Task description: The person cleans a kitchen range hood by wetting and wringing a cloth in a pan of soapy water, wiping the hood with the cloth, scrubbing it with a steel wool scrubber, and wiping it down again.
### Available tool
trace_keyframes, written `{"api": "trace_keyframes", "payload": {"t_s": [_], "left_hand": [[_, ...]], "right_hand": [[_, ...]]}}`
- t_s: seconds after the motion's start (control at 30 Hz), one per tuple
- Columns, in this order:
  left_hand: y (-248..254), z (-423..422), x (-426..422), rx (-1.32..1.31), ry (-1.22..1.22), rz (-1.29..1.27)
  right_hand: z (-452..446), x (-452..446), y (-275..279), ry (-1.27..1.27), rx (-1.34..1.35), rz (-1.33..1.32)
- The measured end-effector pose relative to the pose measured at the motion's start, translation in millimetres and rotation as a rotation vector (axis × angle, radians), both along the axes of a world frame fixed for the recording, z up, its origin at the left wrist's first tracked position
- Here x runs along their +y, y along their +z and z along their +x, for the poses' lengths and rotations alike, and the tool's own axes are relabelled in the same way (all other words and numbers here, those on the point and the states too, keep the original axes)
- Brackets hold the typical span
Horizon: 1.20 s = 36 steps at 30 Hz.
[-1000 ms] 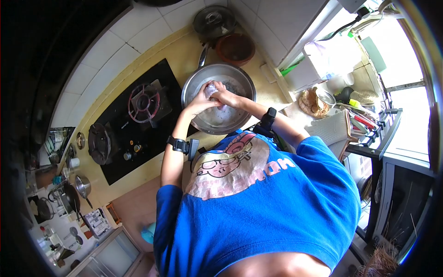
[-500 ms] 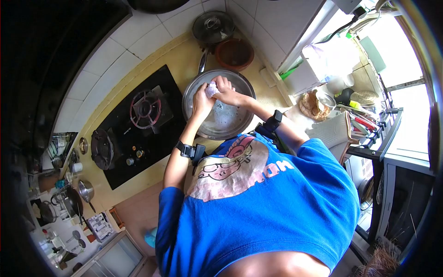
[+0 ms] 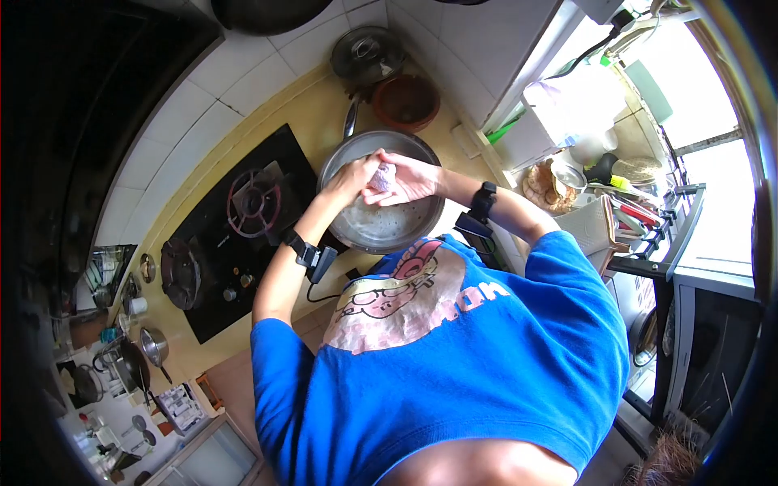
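A wide metal pan with its handle pointing up and away stands on the counter, shallow cloudy water and small dark specks in it. Above the pan, a crumpled pale purple cloth is between my two hands. My left hand is bent over the cloth from the left, fingers closed against it. On the other side, my right hand is turned palm up beneath the cloth, its fingers reaching toward my left hand. Both wrists carry black straps with small devices.
Left of the pan is a black gas hob with two burners. Behind it stand a glass-lidded pot and a brown clay bowl. Dishes and a rack of utensils are at the right. A small saucepan is at the lower left.
My hands have come slightly toward me. My right hand has turned from gripping over the cloth to palm up, and my left hand has rolled over the cloth.
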<state>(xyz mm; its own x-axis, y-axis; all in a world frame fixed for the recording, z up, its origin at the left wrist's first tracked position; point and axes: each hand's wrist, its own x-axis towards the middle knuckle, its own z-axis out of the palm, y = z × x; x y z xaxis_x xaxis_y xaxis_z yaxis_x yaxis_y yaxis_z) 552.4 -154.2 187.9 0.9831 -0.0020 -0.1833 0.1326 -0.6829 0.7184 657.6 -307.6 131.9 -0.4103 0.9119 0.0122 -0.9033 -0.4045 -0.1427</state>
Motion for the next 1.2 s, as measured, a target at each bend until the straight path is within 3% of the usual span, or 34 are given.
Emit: {"api": "trace_keyframes", "payload": {"t_s": [0.03,0.13,0.27,0.47,0.8,0.9,1.0,1.1,1.2], "left_hand": [[-12,-3,5,-0.293,-0.175,0.188],[-4,-2,7,-0.185,-0.234,0.290],[-21,-1,12,-0.439,-0.301,0.387],[-33,-2,12,-0.369,-0.414,0.495],[-61,-15,15,-0.206,-0.381,0.728],[-78,-14,17,-0.199,-0.347,0.804],[-81,-18,8,-0.159,-0.288,0.842],[-99,-18,2,0.014,-0.090,0.755],[-101,-21,6,0.066,0.019,0.466]], "right_hand": [[0,3,-2,0.012,0.006,0.012],[1,9,-7,0.033,0.007,0.035],[2,21,-18,0.166,-0.079,-0.012],[-1,29,-14,0.340,-0.340,-0.083],[-29,43,-43,0.316,-0.727,-0.172],[-37,47,-47,0.162,-1.076,-0.202],[-51,53,-53,0.037,-1.917,-0.306],[-50,45,-59,-0.253,-2.257,-0.159],[-45,39,-50,-0.279,-2.400,-0.056]]}}
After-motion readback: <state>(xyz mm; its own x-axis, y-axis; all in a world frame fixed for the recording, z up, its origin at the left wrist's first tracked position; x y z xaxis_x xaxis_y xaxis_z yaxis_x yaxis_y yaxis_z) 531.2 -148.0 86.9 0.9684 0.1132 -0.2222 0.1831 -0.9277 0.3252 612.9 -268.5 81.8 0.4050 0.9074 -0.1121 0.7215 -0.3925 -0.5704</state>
